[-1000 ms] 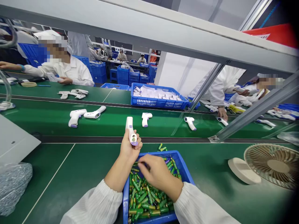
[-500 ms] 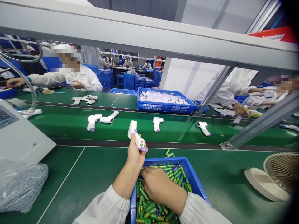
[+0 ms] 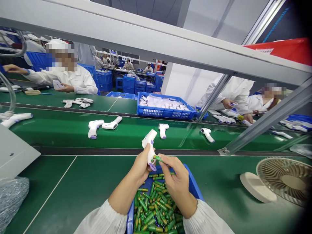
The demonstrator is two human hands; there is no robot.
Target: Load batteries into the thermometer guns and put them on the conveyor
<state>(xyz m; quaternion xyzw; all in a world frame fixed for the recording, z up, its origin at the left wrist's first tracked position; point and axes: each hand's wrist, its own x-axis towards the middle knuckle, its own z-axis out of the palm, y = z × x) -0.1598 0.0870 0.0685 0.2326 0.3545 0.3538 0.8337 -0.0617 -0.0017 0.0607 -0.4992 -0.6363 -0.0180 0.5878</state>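
Note:
My left hand is closed round the handle of a white infrared thermometer. Its purple battery cap hangs open at the handle's end, where one green battery end shows inside. Between the thumb and fingers of my right hand is a green battery, its tip at the handle's opening; how far in it sits I cannot tell. Below both hands stands a blue bin full of loose green batteries.
Several white thermometers lie on the green belt beyond my hands. A blue crate with more stands behind it. A fan is at right, a plastic bag at left. Co-workers sit across; a metal beam crosses above.
My right hand has come up out of the bin with a battery and moved to the thermometer's handle. The left hand has tilted the thermometer to the right. The whole view has shifted slightly.

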